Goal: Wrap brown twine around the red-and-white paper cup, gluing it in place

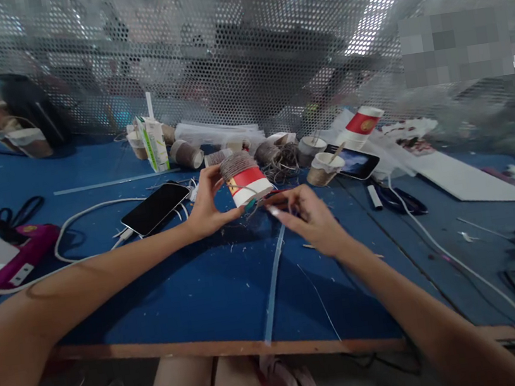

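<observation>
Head view: the left hand (205,210) grips a paper cup (246,182) on its side, just above the middle of the blue table (180,293). The right hand (312,220) is just beside the cup's rim with its fingers drawn narrow. Whether they pinch a strand is too blurred to tell. Twine (235,164) covers the cup's base end, while the red band and white rim are bare, so the wrapping looks under half done. Wrapped cups (186,154) lie farther off.
</observation>
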Demonstrator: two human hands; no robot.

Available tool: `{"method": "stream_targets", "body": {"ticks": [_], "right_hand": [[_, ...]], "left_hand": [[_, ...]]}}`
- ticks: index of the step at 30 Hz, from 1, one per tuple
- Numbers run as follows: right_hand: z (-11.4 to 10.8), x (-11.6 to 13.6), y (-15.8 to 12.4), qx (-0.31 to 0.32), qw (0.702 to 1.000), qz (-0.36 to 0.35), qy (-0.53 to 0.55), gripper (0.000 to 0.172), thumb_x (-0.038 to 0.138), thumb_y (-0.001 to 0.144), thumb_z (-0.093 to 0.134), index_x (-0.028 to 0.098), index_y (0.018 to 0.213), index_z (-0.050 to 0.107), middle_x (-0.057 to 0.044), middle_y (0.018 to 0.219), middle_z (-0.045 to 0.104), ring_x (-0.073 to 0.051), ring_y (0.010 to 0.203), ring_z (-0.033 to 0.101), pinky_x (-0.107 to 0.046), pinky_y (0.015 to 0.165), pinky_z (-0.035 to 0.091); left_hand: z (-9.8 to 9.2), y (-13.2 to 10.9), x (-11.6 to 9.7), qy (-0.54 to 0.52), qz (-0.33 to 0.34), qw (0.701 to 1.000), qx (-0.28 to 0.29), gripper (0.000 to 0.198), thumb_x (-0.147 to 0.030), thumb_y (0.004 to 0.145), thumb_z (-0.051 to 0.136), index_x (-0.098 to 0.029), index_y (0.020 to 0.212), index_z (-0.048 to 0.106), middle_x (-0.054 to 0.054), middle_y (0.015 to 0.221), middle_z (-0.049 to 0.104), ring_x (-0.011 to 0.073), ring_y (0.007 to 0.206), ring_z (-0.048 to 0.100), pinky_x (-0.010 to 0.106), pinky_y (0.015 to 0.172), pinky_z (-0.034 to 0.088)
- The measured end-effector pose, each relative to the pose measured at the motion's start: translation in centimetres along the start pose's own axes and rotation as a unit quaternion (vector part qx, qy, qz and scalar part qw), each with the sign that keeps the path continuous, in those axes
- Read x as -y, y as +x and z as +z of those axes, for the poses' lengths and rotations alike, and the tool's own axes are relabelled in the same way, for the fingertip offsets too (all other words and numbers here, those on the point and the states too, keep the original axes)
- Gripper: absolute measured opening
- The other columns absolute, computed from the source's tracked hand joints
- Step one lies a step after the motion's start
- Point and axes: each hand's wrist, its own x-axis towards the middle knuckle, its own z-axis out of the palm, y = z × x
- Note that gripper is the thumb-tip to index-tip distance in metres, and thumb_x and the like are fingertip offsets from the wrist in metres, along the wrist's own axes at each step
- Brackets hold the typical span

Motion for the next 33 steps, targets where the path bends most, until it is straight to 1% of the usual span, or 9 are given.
{"method": "stream_targets", "body": {"ticks": [4, 6, 11, 14, 17, 22, 27, 30, 33], "right_hand": [[3.1, 0.9, -0.5, 0.118, 0.979, -0.007, 0.169, 0.044, 0.059, 0.082, 0.062, 0.026, 0.079, 0.034, -0.009, 0.103, 0.071, -0.023, 0.102, 0.067, -0.044, 0.09, 0.052], [3.1, 1.3, -0.7, 0.147, 0.955, -0.004, 0.256, 0.046, 0.058, 0.081, 0.067, 0.026, 0.078, 0.034, -0.004, 0.086, 0.07, -0.02, 0.089, 0.07, -0.043, 0.088, 0.053], [0.8, 2.1, -0.6, 0.038, 0.929, 0.001, 0.367, 0.047, 0.042, 0.078, 0.077, 0.025, 0.072, 0.033, 0.01, 0.053, 0.051, -0.008, 0.04, 0.046, -0.026, 0.048, 0.047], [-0.7, 2.5, -0.3, -0.01, 0.92, -0.002, 0.392, 0.045, 0.035, 0.078, 0.078, 0.024, 0.07, 0.036, 0.011, 0.05, 0.048, -0.006, 0.037, 0.039, -0.02, 0.036, 0.035], [-1.4, 2.8, -0.1, -0.048, 0.918, -0.016, 0.392, 0.041, 0.03, 0.078, 0.077, 0.023, 0.069, 0.037, 0.01, 0.051, 0.051, -0.006, 0.038, 0.041, -0.018, 0.036, 0.035], [-0.9, 2.0, 0.0, -0.068, 0.942, 0.004, 0.328, 0.044, 0.037, 0.08, 0.075, 0.024, 0.067, 0.035, 0.008, 0.05, 0.055, -0.007, 0.034, 0.043, -0.02, 0.031, 0.034], [-0.4, 0.8, 0.1, -0.07, 0.979, 0.067, 0.18, 0.05, 0.063, 0.075, 0.071, 0.022, 0.064, 0.045, 0.004, 0.048, 0.06, -0.011, 0.036, 0.054, -0.024, 0.037, 0.043], [-0.6, 0.2, -0.2, -0.137, 0.989, 0.036, 0.036, 0.053, 0.072, 0.082, 0.055, 0.023, 0.065, 0.046, 0.001, 0.051, 0.062, -0.013, 0.039, 0.057, -0.027, 0.04, 0.043], [-1.1, -0.4, -0.5, -0.223, 0.963, -0.02, -0.147, 0.047, 0.062, 0.091, 0.048, 0.023, 0.065, 0.045, 0.0, 0.051, 0.06, -0.014, 0.044, 0.056, -0.03, 0.048, 0.04]], "left_hand": [[-0.2, 0.0, -0.1, 0.013, -0.006, 1.0, 0.019, 0.078, -0.051, 0.079, 0.072, -0.028, 0.137, 0.025, 0.013, 0.136, 0.041, 0.0304, 0.134, 0.049, 0.051, 0.112, 0.048], [-0.3, 0.0, 0.0, 0.017, -0.008, 1.0, 0.019, 0.079, -0.051, 0.079, 0.072, -0.027, 0.138, 0.027, 0.014, 0.136, 0.04, 0.0304, 0.133, 0.049, 0.05, 0.111, 0.048], [-0.4, 0.0, 0.1, -0.019, -0.019, 0.998, 0.057, 0.08, -0.048, 0.074, 0.075, -0.025, 0.138, 0.033, 0.014, 0.137, 0.041, 0.033, 0.132, 0.048, 0.053, 0.111, 0.046], [-0.6, 0.0, 0.0, -0.081, -0.027, 0.991, 0.104, 0.079, -0.048, 0.074, 0.075, -0.024, 0.139, 0.036, 0.014, 0.136, 0.043, 0.0322, 0.131, 0.048, 0.052, 0.113, 0.044], [-0.8, 0.0, -0.1, -0.131, -0.05, 0.981, 0.134, 0.079, -0.049, 0.074, 0.076, -0.025, 0.138, 0.037, 0.013, 0.135, 0.045, 0.0324, 0.131, 0.047, 0.053, 0.112, 0.044], [-1.1, 0.0, 0.0, -0.198, -0.071, 0.967, 0.143, 0.079, -0.051, 0.072, 0.078, -0.027, 0.137, 0.04, 0.012, 0.136, 0.048, 0.0321, 0.131, 0.048, 0.051, 0.111, 0.044], [-1.0, 0.2, 0.2, -0.27, -0.094, 0.953, 0.099, 0.077, -0.052, 0.067, 0.079, -0.027, 0.132, 0.046, 0.01, 0.128, 0.056, 0.029, 0.119, 0.056, 0.046, 0.101, 0.049], [-0.8, 0.3, 0.7, -0.305, -0.135, 0.942, 0.043, 0.069, -0.048, 0.065, 0.077, -0.028, 0.125, 0.05, 0.006, 0.122, 0.06, 0.0266, 0.11, 0.059, 0.044, 0.096, 0.05], [-0.8, 0.3, 1.4, -0.316, -0.182, 0.931, -0.024, 0.055, -0.043, 0.067, 0.069, -0.028, 0.118, 0.054, 0.003, 0.112, 0.062, 0.0253, 0.105, 0.061, 0.045, 0.094, 0.05]]}}
